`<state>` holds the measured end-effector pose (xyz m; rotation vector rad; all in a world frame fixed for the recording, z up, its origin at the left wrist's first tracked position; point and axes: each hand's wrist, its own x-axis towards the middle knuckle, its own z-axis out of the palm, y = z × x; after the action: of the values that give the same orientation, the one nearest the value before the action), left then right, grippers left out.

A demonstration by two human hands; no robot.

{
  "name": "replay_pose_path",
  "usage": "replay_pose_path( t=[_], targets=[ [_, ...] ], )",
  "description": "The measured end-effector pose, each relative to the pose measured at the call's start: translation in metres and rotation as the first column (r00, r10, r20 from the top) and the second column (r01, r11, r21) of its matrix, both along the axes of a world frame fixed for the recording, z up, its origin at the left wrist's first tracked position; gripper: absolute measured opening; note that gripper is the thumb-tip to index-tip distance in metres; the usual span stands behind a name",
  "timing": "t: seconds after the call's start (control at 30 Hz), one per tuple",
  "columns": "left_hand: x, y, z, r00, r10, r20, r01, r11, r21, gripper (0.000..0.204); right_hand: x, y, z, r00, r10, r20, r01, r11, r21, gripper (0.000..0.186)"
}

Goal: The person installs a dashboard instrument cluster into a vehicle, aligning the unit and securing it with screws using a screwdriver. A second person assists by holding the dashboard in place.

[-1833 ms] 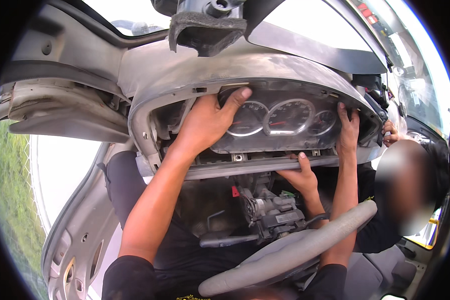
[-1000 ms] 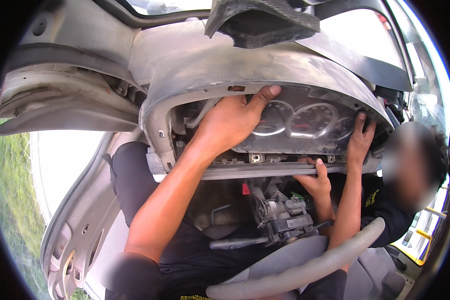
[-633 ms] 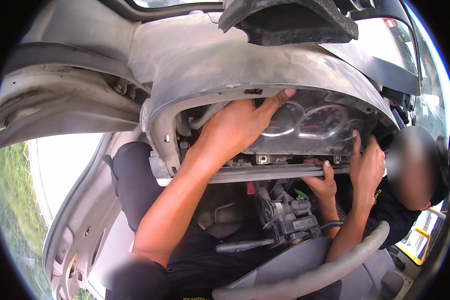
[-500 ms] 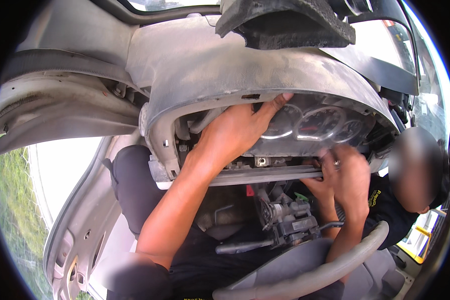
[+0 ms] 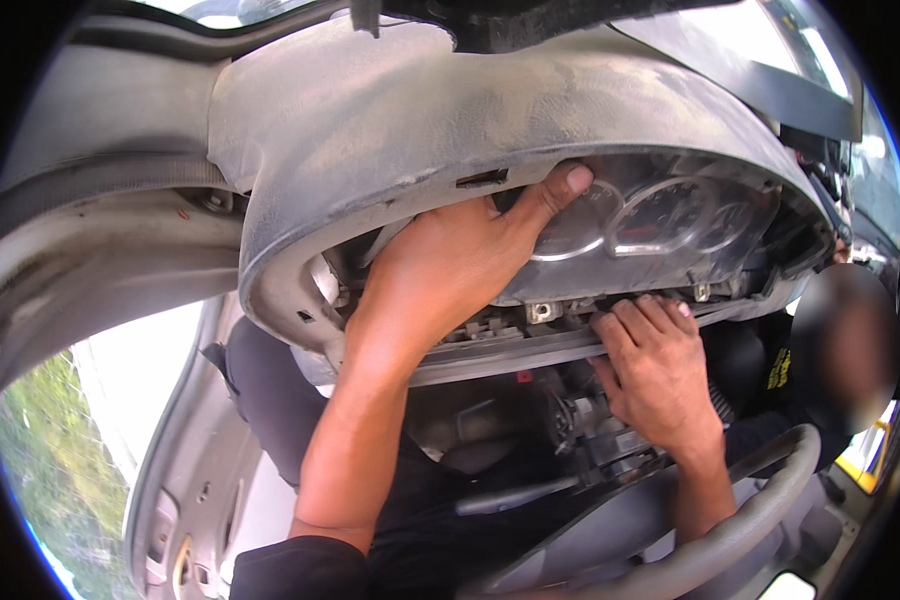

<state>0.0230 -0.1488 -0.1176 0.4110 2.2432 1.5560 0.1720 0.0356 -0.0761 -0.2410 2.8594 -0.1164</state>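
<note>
My left hand (image 5: 475, 250) grips the upper left edge of the instrument cluster (image 5: 650, 264) inside the grey dash surround (image 5: 503, 102). Its thumb lies against the cluster's face, and its other fingers are hidden behind it. Below the gauges, my right hand (image 5: 653, 375) has its fingers curled over the lower trim rail (image 5: 508, 355), near a small metal bracket (image 5: 542, 311). What lies under those fingertips is hidden.
The steering wheel (image 5: 720, 540) and column switch stalk (image 5: 510, 499) sit below. An open door (image 5: 160, 535) is at left, with grass and fence outside. A co-worker (image 5: 778, 395) in dark clothing leans in from the right. A black part (image 5: 510, 30) overhangs the dash.
My right hand has moved down from the cluster's upper right to the lower rail. The co-worker's hand below the rail is now out of sight. My left hand keeps its grip.
</note>
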Motion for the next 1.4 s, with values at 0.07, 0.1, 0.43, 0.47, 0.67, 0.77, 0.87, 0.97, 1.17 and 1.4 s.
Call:
replay_pose_path(
  t=[0.07, 0.1, 0.43, 0.47, 0.67, 0.77, 0.87, 0.97, 1.17, 1.4],
  targets=[
    [0.0, 0.002, 0.001, 0.997, 0.036, 0.067, -0.037, 0.999, 0.013, 0.083, -0.003, -0.004, 0.002, 0.999, -0.018, 0.031, 0.018, 1.0, 0.006, 0.04],
    [-0.001, 0.003, 0.001, 0.995, 0.049, 0.089, -0.047, 0.999, -0.021, 0.084, -0.003, -0.005, -0.001, 0.999, -0.033, 0.02, 0.032, 0.999, 0.029, 0.042],
    [0.007, 0.002, 0.0, 0.999, 0.04, -0.023, -0.039, 0.997, 0.062, 0.077, -0.008, -0.006, 0.014, 0.987, -0.128, 0.094, 0.137, 0.985, -0.102, 0.04],
    [0.006, 0.0, -0.001, 0.999, 0.028, -0.027, -0.027, 0.998, 0.048, 0.076, -0.007, -0.004, 0.017, 0.987, -0.128, 0.096, 0.138, 0.984, -0.113, 0.039],
    [0.003, -0.008, -0.011, 0.995, -0.044, 0.088, 0.058, 0.984, -0.167, 0.072, -0.017, -0.011, 0.025, 0.977, -0.084, 0.195, 0.085, 0.996, 0.0, 0.032],
    [0.004, -0.005, -0.001, 0.99, -0.037, 0.138, 0.059, 0.984, -0.165, 0.072, -0.009, -0.008, 0.023, 0.969, -0.125, 0.211, 0.123, 0.992, 0.023, 0.044],
    [0.005, -0.009, -0.006, 0.995, 0.008, 0.1, 0.006, 0.99, -0.137, 0.071, -0.005, -0.008, 0.013, 0.996, -0.051, 0.078, 0.048, 0.998, 0.038, 0.044],
    [0.003, -0.005, -0.003, 0.991, -0.02, 0.131, 0.024, 0.999, -0.029, 0.076, 0.007, -0.013, 0.021, 0.996, -0.05, 0.071, 0.041, 0.991, 0.13, 0.057],
    [0.01, -0.001, 0.008, 0.983, 0.037, 0.179, -0.035, 0.999, -0.013, 0.07, 0.02, -0.017, 0.007, 0.999, -0.005, 0.049, -0.006, 0.978, 0.211, 0.065],
    [0.014, -0.001, -0.006, 0.994, 0.081, 0.079, -0.08, 0.997, -0.015, 0.07, 0.025, 0.004, 0.043, 0.978, -0.078, 0.192, 0.102, 0.988, -0.119, 0.069]
  ],
)
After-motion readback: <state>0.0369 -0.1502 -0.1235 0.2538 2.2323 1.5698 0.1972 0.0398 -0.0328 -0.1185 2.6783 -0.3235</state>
